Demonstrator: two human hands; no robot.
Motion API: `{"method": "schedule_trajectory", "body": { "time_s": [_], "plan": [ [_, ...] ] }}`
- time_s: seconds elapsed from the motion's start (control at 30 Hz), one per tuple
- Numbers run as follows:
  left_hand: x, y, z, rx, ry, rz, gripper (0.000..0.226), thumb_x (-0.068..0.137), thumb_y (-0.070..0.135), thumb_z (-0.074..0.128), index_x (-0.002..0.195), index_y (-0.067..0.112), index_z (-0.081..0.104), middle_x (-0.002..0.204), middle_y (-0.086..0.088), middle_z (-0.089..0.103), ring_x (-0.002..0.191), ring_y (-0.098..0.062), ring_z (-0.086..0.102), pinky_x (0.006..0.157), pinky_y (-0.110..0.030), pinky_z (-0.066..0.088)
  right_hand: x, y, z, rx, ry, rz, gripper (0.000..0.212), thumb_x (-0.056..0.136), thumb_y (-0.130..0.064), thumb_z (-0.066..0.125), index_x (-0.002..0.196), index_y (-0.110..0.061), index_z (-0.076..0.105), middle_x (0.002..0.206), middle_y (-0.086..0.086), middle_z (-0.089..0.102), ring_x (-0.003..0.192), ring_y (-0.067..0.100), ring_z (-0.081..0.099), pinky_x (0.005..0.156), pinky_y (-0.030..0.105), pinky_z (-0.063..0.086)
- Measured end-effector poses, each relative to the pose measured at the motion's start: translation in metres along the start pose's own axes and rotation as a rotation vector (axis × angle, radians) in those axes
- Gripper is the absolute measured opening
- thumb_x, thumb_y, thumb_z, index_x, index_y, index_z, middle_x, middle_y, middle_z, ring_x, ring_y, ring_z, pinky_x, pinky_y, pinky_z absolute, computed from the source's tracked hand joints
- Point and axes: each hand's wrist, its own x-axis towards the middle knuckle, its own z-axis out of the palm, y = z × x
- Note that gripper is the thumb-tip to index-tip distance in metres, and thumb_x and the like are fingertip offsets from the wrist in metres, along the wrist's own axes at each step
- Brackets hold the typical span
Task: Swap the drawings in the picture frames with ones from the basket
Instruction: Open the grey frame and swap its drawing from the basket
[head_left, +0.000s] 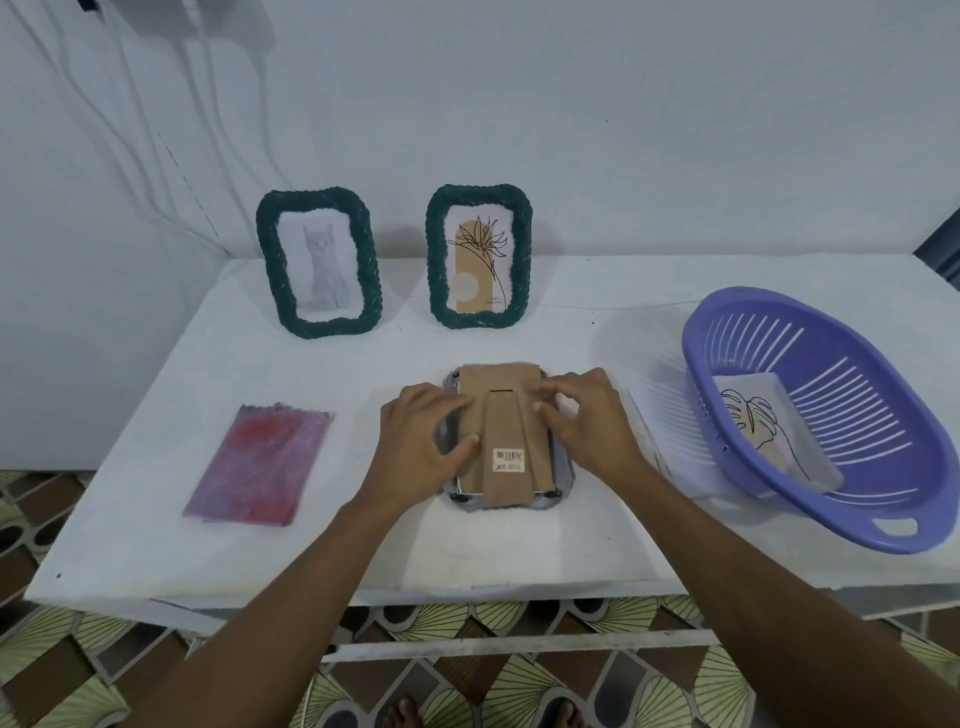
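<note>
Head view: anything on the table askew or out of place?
The purple basket sits tilted, its left side apparently resting on white paper. The face-down frame under the left hand and right hand fits the task.
</note>
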Motion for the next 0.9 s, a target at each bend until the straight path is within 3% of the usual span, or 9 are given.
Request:
{"method": "schedule_trajectory", "body": {
  "time_s": [0.07, 0.2, 0.63, 0.9],
  "plan": [
    [-0.003, -0.002, 0.003, 0.140, -0.005, 0.039, 0.043, 0.082, 0.049, 0.056, 0.115, 0.024, 0.067, 0.116, 0.008, 0.065, 0.120, -0.015, 0.046, 0.099, -0.041, 0.033, -0.003, 0.006, 0.004, -0.130, 0.037, -0.078, 0.020, 0.084, -0.025, 0.070, 0.104, -0.028, 0.072, 0.097, -0.008, 0.071, 0.098, 0.017, 0.047, 0.084, 0.046, 0.045],
    [-0.009, -0.004, 0.008, 0.280, 0.005, 0.063, 0.037, 0.086, 0.047, 0.053, 0.109, 0.024, 0.068, 0.118, 0.008, 0.065, 0.124, -0.017, 0.044, 0.102, -0.044, 0.030, -0.008, 0.015, 0.012, -0.265, 0.062, -0.164, 0.019, 0.086, -0.028, 0.066, 0.104, -0.026, 0.072, 0.101, -0.005, 0.071, 0.098, 0.022, 0.049, 0.078, 0.044, 0.045],
    [-0.008, -0.003, 0.011, 0.155, 0.041, 0.016, 0.047, 0.080, 0.053, 0.056, 0.111, 0.020, 0.067, 0.116, 0.006, 0.066, 0.122, -0.015, 0.047, 0.102, -0.043, 0.034, -0.012, 0.019, 0.015, -0.213, 0.070, -0.169, 0.014, 0.085, -0.028, 0.068, 0.096, -0.021, 0.074, 0.099, -0.005, 0.067, 0.097, 0.018, 0.048, 0.078, 0.043, 0.047],
    [0.014, -0.006, 0.007, 0.058, -0.009, 0.000, 0.027, 0.084, 0.045, 0.055, 0.097, 0.025, 0.069, 0.114, 0.010, 0.058, 0.119, -0.010, 0.041, 0.098, -0.036, 0.030, 0.001, 0.013, 0.012, -0.188, 0.016, -0.075, 0.009, 0.083, -0.031, 0.069, 0.089, -0.026, 0.073, 0.101, -0.007, 0.058, 0.102, 0.016, 0.044, 0.085, 0.040, 0.038]
  ]
}}
